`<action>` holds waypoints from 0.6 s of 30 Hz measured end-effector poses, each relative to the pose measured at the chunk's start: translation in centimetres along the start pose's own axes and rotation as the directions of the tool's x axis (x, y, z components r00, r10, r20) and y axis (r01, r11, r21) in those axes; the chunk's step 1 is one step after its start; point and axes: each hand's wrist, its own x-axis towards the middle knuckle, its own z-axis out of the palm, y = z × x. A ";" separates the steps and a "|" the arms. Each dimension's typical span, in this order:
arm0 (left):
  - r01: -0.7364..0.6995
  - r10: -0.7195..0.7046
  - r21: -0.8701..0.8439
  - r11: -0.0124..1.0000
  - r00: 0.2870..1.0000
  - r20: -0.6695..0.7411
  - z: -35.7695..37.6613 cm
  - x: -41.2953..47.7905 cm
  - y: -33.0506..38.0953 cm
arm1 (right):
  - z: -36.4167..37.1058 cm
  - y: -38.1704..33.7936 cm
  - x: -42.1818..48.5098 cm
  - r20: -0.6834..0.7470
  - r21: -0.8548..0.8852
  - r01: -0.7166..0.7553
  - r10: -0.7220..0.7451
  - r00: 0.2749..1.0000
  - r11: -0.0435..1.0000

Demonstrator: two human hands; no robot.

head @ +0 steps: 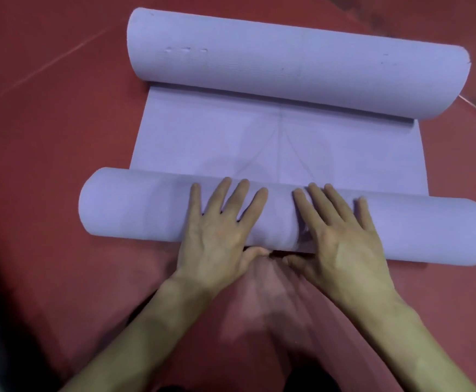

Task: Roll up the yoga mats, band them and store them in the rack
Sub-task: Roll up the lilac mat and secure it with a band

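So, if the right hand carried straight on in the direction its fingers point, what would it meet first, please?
The right hand lies on the near roll, fingers pointing away. Going on, it would cross the flat stretch of mat, then probably meet the far roll.

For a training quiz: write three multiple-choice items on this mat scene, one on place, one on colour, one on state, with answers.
1. Where do the hands rest?
A. on the near roll
B. on the far roll
C. on the floor

2. What colour is the mat?
A. green
B. lilac
C. black

3. How far is the mat rolled?
A. fully flat
B. one tight roll, banded
C. rolled at both ends, flat between

Answers:
1 A: the left hand and right hand lie palm-down on the near roll.
2 B: the mat is lilac on a red floor.
3 C: the far roll and near roll flank a flat stretch.
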 end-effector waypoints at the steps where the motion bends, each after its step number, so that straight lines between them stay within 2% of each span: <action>1: -0.001 0.001 -0.019 1.000 1.000 0.004 -0.1 0.4 -0.2 | 0.1 0.0 0.0 0.001 -0.009 -0.002 0.002 1.000 1.000; 4: 0.018 -0.011 -0.079 0.997 0.997 0.080 -1.2 2.5 -0.9 | -0.2 1.0 2.0 0.047 0.015 0.006 -0.006 0.999 1.000; 7: 0.061 -0.031 -0.105 0.993 0.962 0.271 -2.7 5.3 -1.7 | -1.3 1.6 3.8 0.133 0.053 -0.012 0.005 0.991 0.999; 9: 0.059 -0.020 -0.113 0.992 0.947 0.319 -3.3 6.4 -2.0 | -1.1 1.5 3.3 0.078 0.041 -0.020 0.017 0.997 0.999; 15: 0.040 0.001 -0.137 0.990 0.958 0.286 -2.8 6.5 -2.3 | 1.3 1.4 1.7 -0.105 0.012 -0.013 0.014 0.994 1.000; 18: -0.002 0.020 -0.118 0.993 0.988 0.155 -1.5 4.3 -1.7 | 1.5 1.9 1.8 -0.126 0.023 -0.002 0.005 0.992 1.000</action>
